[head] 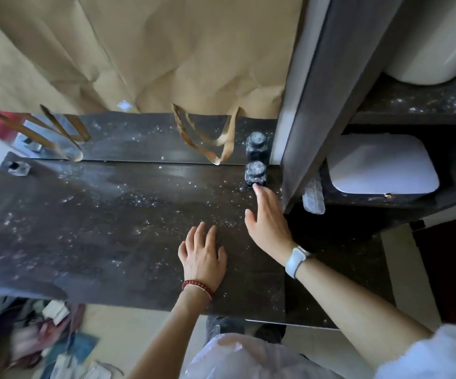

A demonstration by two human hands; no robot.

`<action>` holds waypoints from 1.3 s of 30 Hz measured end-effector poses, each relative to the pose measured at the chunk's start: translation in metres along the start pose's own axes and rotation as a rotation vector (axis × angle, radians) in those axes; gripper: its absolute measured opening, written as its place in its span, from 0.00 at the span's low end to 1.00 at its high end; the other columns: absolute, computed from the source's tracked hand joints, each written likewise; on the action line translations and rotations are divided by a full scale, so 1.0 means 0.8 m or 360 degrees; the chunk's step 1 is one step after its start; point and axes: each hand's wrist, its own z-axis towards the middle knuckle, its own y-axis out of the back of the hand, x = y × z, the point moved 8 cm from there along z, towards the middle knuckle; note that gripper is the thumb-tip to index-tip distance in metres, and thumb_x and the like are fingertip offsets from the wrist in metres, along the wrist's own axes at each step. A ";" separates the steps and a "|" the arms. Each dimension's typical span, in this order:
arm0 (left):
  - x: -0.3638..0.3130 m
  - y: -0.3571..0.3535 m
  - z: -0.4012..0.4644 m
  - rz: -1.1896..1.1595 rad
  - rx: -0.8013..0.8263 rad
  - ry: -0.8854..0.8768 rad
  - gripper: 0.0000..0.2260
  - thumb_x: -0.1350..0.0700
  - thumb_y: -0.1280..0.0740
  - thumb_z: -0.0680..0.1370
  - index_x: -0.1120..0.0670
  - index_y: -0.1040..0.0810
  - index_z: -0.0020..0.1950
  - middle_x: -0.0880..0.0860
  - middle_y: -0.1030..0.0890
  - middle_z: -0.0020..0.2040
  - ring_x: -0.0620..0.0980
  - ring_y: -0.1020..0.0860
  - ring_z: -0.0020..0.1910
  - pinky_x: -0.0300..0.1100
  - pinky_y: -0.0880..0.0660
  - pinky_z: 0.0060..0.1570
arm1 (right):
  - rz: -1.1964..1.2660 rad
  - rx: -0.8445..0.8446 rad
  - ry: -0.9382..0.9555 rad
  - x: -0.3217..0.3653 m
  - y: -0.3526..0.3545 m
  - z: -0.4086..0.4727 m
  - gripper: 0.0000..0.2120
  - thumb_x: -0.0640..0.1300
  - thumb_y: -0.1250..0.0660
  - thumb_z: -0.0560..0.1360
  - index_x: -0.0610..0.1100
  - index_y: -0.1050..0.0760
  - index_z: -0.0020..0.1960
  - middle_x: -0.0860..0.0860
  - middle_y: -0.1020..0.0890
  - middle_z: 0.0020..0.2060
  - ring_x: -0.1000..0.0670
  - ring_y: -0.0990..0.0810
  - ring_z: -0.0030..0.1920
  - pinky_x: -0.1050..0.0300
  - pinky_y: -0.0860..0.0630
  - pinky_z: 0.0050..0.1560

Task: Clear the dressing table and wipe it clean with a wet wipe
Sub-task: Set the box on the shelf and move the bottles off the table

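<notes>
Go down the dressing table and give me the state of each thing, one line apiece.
Dressing table: dusty, speckled white, not yet wiped.
Dark jar: upright at the back right corner, lid on, dusty.
Small glass bottle: upright at the back left corner.
Mirror: mostly covered by brown paper.
Right hand: open, fingertips at the jar.
Left hand: open, flat on the table.

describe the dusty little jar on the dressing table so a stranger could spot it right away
Find the dark dressing table with the mirror along its back. At its far right corner, against the mirror, stands a small dark jar with a round, dust-speckled lid, just beyond the right hand. The other bottle, far left, is clear glass.
</notes>
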 end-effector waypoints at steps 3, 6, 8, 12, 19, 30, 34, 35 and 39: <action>0.018 0.002 0.011 0.0102 0.0088 -0.0033 0.26 0.45 0.45 0.78 0.48 0.48 0.74 0.52 0.50 0.76 0.54 0.53 0.74 0.54 0.53 0.71 | 0.0049 -0.0147 -0.0397 -0.007 -0.007 0.044 0.34 0.44 0.34 0.74 0.35 0.46 0.73 0.38 0.37 0.69 0.41 0.40 0.70 0.51 0.43 0.70; 0.034 -0.005 0.022 0.0176 0.0207 -0.0084 0.27 0.43 0.46 0.77 0.47 0.51 0.74 0.51 0.53 0.76 0.54 0.55 0.74 0.55 0.55 0.71 | 0.0056 -0.0221 -0.0750 -0.024 -0.016 0.078 0.38 0.49 0.31 0.71 0.39 0.47 0.73 0.39 0.38 0.68 0.40 0.38 0.67 0.48 0.37 0.64; 0.043 -0.008 0.029 0.0239 0.0232 -0.0130 0.27 0.42 0.46 0.77 0.48 0.47 0.74 0.52 0.48 0.76 0.55 0.50 0.74 0.56 0.52 0.70 | -0.0035 -0.0206 -0.0925 -0.038 -0.024 0.091 0.38 0.51 0.30 0.70 0.40 0.45 0.71 0.38 0.36 0.66 0.38 0.35 0.64 0.46 0.33 0.59; 0.054 -0.009 0.032 0.0288 0.0241 -0.0165 0.26 0.40 0.45 0.69 0.49 0.27 0.63 0.54 0.25 0.64 0.58 0.26 0.61 0.58 0.29 0.56 | -0.0184 -0.0247 -0.0993 -0.051 -0.031 0.099 0.30 0.47 0.31 0.70 0.38 0.39 0.66 0.37 0.32 0.61 0.36 0.32 0.60 0.45 0.32 0.56; 0.045 -0.004 0.031 0.0048 0.0138 -0.0135 0.27 0.42 0.46 0.72 0.52 0.31 0.67 0.56 0.33 0.70 0.60 0.36 0.68 0.58 0.41 0.64 | 0.0100 -0.0212 -0.0523 -0.014 -0.013 0.043 0.32 0.44 0.29 0.67 0.41 0.37 0.67 0.44 0.28 0.61 0.48 0.30 0.61 0.60 0.34 0.60; -0.167 0.075 0.025 -0.0623 -0.0260 -0.0806 0.26 0.48 0.45 0.73 0.56 0.38 0.70 0.59 0.30 0.66 0.58 0.31 0.63 0.53 0.34 0.61 | 0.0211 -0.0857 -0.0296 -0.045 0.198 -0.098 0.33 0.44 0.29 0.66 0.43 0.40 0.67 0.50 0.32 0.61 0.50 0.29 0.63 0.60 0.31 0.64; -0.227 0.088 0.027 -0.0878 -0.0307 -0.0846 0.25 0.55 0.40 0.76 0.60 0.41 0.72 0.62 0.32 0.67 0.58 0.33 0.66 0.49 0.35 0.65 | 0.0034 -0.1100 -0.0494 -0.090 0.263 -0.081 0.32 0.37 0.27 0.66 0.36 0.37 0.67 0.41 0.28 0.60 0.45 0.28 0.61 0.65 0.33 0.59; -0.233 0.088 0.029 -0.0919 -0.0328 -0.0821 0.24 0.58 0.39 0.77 0.60 0.41 0.72 0.62 0.32 0.66 0.58 0.32 0.65 0.46 0.34 0.64 | 0.0007 -0.1091 -0.0538 -0.100 0.274 -0.072 0.32 0.38 0.27 0.67 0.37 0.37 0.67 0.40 0.29 0.61 0.44 0.29 0.62 0.63 0.33 0.59; -0.238 0.089 0.030 -0.0983 -0.0402 -0.0699 0.24 0.62 0.39 0.77 0.59 0.40 0.72 0.60 0.28 0.60 0.54 0.26 0.55 0.37 0.31 0.53 | -0.0198 -0.0910 -0.0565 -0.128 0.285 -0.032 0.34 0.42 0.29 0.68 0.38 0.38 0.69 0.39 0.28 0.62 0.40 0.31 0.63 0.49 0.32 0.63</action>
